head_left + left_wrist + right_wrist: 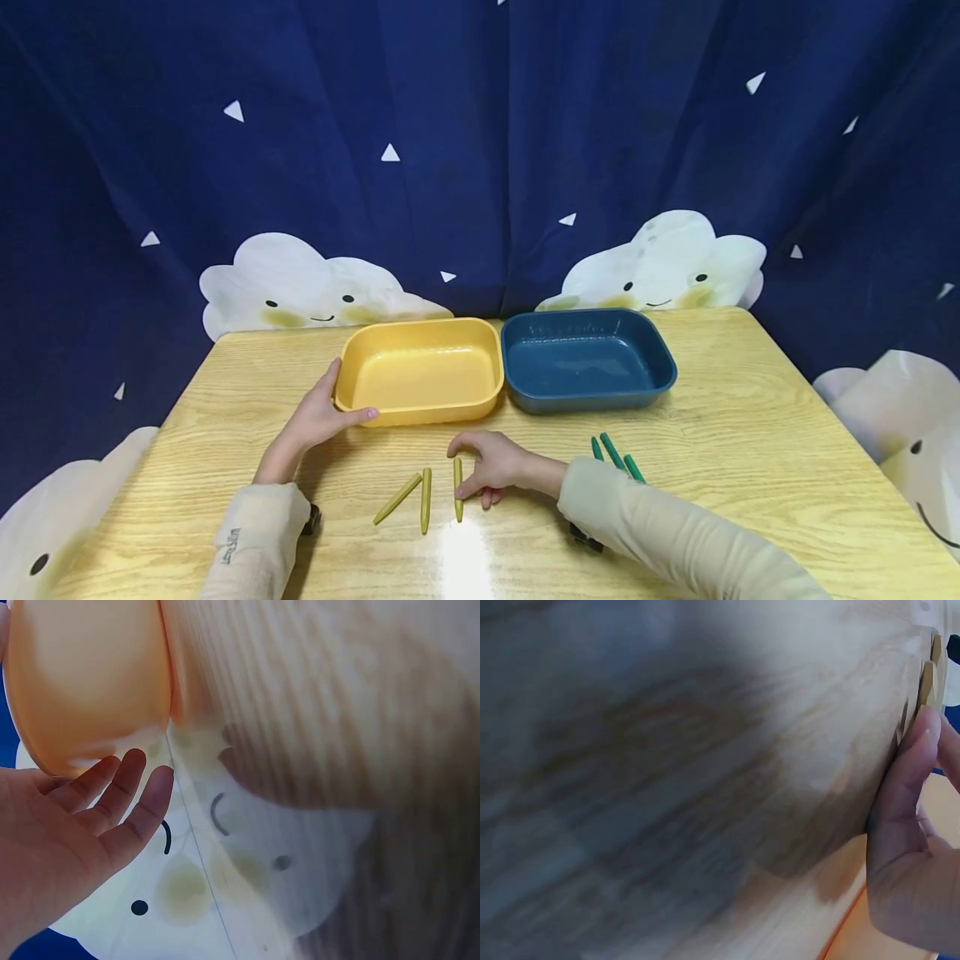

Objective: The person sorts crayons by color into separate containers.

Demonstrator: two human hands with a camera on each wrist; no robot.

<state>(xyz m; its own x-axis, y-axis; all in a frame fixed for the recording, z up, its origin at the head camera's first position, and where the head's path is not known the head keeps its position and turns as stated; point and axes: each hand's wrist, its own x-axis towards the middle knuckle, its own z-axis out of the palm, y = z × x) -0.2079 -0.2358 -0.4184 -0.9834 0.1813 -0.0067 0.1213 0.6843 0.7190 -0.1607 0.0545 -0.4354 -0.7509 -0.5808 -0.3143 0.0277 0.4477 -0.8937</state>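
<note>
My left hand rests against the left end of a yellow plastic bin, thumb along its front wall and fingers at its side. In the left wrist view these fingers are loosely extended beside the bin. My right hand arches over a yellow crayon lying on the table. Its thumb overlaps the crayon, while the index finger, apart from the thumb, curves near the far end. Left of it lie two more yellow crayons, one upright in view and one slanted.
A dark blue bin stands right beside the yellow one. Several green crayons lie in front of it, partly hidden by the right sleeve. A navy curtain with clouds hangs behind the wooden table.
</note>
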